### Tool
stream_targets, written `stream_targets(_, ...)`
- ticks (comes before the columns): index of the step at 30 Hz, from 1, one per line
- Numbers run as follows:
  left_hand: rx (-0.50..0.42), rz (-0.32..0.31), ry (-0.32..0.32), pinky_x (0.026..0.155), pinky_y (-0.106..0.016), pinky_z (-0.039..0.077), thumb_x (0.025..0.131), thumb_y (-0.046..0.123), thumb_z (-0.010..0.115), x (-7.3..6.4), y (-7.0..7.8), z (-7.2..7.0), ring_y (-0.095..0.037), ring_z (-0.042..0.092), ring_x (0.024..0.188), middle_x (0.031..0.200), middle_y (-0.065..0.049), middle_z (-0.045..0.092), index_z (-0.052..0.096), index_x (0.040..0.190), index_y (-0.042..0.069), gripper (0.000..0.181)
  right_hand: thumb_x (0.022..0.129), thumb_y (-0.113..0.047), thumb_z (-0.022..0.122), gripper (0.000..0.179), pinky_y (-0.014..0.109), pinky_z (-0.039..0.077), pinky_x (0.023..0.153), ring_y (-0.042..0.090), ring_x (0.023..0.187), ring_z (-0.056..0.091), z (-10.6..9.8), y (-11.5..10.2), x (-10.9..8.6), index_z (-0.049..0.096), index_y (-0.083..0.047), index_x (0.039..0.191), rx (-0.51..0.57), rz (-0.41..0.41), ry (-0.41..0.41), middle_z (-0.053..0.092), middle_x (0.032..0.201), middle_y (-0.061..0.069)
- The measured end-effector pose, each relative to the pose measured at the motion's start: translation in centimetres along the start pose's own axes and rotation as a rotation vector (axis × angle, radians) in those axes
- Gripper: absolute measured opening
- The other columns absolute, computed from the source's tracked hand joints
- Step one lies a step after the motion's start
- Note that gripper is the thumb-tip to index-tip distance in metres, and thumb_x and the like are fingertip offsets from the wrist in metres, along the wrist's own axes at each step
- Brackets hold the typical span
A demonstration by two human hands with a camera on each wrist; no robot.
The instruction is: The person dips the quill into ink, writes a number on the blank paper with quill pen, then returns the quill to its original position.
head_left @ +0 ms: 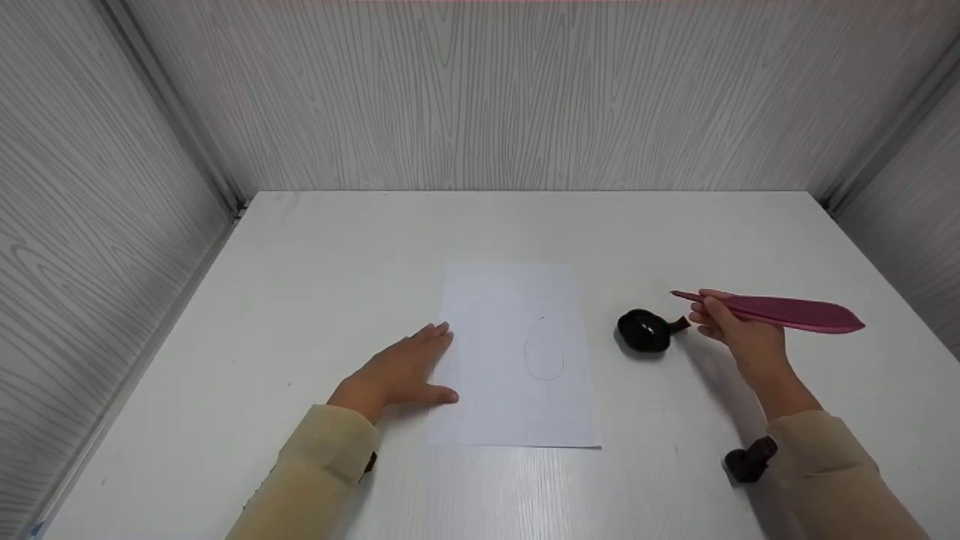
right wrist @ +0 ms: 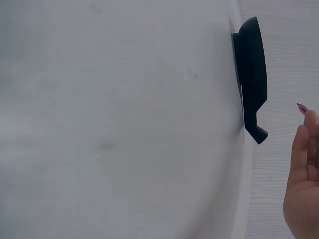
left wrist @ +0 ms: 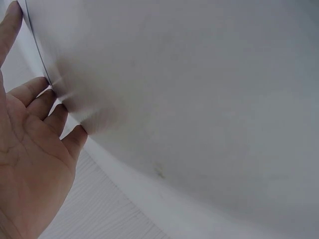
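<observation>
A white sheet of paper (head_left: 487, 420) lies on the table, with a thin curved pen line (head_left: 526, 360) on its right half. My left hand (head_left: 409, 367) rests at the sheet's left edge, fingers extended and thumb apart; in the left wrist view its fingertips (left wrist: 79, 132) meet the surface. My right hand (head_left: 742, 341) pinches a dark pink feather-shaped pen (head_left: 795, 312) above the table, its tip pointing left, away from the paper. Just left of that hand sits a glossy black rounded piece (head_left: 643, 331) with a short angled stub; its side profile shows in the right wrist view.
The white table (head_left: 337, 247) is bounded by a grey wood-grain panel (head_left: 480, 97) at the back and similar panels at both sides. A dark wrist device (head_left: 750, 459) hangs beneath the right sleeve.
</observation>
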State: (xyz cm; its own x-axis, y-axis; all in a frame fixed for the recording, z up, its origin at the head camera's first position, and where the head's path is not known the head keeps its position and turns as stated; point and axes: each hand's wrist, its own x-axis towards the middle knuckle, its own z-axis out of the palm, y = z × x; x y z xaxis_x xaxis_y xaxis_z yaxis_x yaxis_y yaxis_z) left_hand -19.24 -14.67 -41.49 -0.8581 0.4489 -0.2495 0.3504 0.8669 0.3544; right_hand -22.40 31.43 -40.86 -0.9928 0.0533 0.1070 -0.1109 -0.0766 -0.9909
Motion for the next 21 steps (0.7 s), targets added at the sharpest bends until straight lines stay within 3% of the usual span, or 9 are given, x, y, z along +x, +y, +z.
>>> stream_targets(5, -0.001, 0.006, 0.002, 0.114, -0.039, 0.014, 0.084, 0.05, 0.068, 0.0, 0.0, 0.0, -0.02, 0.009, 0.144, 0.157, -0.005, 0.016, 0.024, 0.151, 0.005, 0.092, 0.09, -0.016, 0.066, 0.027, 0.027, 0.054, 0.074, 0.013, 0.084, 0.07, -0.4, 0.0, -0.1, 0.067, -0.004, 0.114, -0.095, -0.002, -0.014, 0.072, 0.094, 0.007)
stream_targets(13, 0.01, 0.006, 0.005, 0.114, -0.04, 0.014, 0.084, 0.05, 0.067, -0.1, 0.1, 0.0, -0.02, 0.009, 0.144, 0.158, -0.005, 0.016, 0.023, 0.151, 0.005, 0.092, 0.096, -0.019, 0.058, 0.033, 0.026, 0.055, 0.074, 0.01, 0.088, 0.068, -1.4, 0.4, 0.1, 0.06, 0.003, 0.12, -0.457, -0.057, -0.113, 0.07, 0.096, 0.004)
stream_targets(18, 0.011, 0.0, -0.001, 0.114, -0.039, 0.014, 0.084, 0.051, 0.067, 0.1, -0.1, 0.1, -0.019, 0.009, 0.144, 0.158, -0.003, 0.015, 0.023, 0.151, 0.007, 0.092, 0.096, -0.011, 0.057, 0.023, 0.018, 0.052, 0.072, 0.007, 0.087, 0.063, -1.3, 0.3, -0.1, 0.064, 0.003, 0.114, -0.645, -0.22, -0.227, 0.068, 0.098, 0.01)
stream_targets(21, 0.009, -0.007, -0.01, 0.114, -0.038, 0.014, 0.084, 0.052, 0.066, 0.1, -0.1, 0.1, -0.017, 0.008, 0.144, 0.158, -0.001, 0.014, 0.022, 0.152, 0.008, 0.093, 0.09, -0.003, 0.064, 0.018, 0.012, 0.047, 0.069, 0.002, 0.084, 0.06, -1.1, 0.2, -0.5, 0.067, -0.001, 0.108, -0.758, -0.377, -0.269, 0.069, 0.096, 0.007)
